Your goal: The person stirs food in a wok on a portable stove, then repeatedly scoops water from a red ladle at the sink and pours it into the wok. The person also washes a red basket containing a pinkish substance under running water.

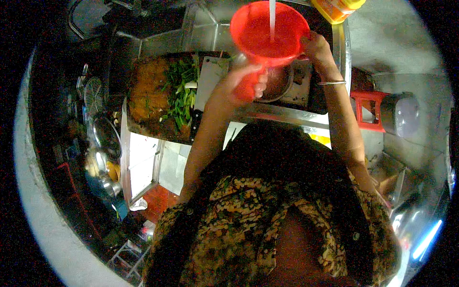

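Observation:
A red plastic dipper [251,34] with a handle is held up at the top centre, and a stream of water [272,18] falls into it. My left hand [256,79] is wrapped around the dipper's handle. At the dipper's right rim, my right hand [315,46] grips the edge; a bangle [331,83] circles that wrist. Below the dipper a round metal pot or basin [278,84] is partly hidden. Left of my left arm, chopped green onions [181,97] lie on a wooden cutting board [147,89], beside a cleaver [209,79] with a dark handle.
A yellow bottle or container [337,10] stands at the top right. The metal counter edge [294,118] runs between my body and the basin. A red plastic stool [369,111] is at the right. Metal bowls and lids [105,136] crowd the left side.

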`<state>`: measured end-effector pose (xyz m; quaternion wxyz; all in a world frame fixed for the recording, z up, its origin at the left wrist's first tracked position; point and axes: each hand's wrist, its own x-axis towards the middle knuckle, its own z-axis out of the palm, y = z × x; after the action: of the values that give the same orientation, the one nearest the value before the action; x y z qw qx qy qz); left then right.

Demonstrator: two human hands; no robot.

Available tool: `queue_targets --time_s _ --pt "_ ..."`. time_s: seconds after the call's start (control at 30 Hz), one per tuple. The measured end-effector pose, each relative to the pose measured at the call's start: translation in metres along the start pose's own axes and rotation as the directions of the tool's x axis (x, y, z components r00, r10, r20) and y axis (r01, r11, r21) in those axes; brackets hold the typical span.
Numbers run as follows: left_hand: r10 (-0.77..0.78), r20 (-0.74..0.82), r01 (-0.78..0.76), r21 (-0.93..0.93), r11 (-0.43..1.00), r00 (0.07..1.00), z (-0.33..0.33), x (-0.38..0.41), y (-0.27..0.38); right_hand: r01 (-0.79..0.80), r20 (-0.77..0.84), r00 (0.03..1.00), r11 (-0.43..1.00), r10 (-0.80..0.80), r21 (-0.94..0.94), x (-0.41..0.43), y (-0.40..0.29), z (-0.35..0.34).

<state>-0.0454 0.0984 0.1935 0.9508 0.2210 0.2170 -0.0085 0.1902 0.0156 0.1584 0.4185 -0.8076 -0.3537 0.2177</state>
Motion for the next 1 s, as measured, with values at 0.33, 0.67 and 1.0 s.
queue_targets --time_s 0.33,0.67,1.0 --pt "-0.069 0.120 0.081 -0.091 0.993 0.990 -0.011 -0.002 -0.004 -0.071 0.037 0.997 0.997 0.070 0.018 -0.001 0.005 0.005" --pt "-0.029 0.057 0.028 0.018 0.999 0.998 -0.002 -0.008 -0.006 -0.086 0.059 0.995 0.987 0.079 0.134 -0.014 -0.002 0.001" --pt "-0.046 0.088 0.045 0.016 0.999 0.995 -0.010 -0.005 -0.010 -0.028 0.033 0.999 0.990 0.024 0.136 -0.010 0.019 0.006"
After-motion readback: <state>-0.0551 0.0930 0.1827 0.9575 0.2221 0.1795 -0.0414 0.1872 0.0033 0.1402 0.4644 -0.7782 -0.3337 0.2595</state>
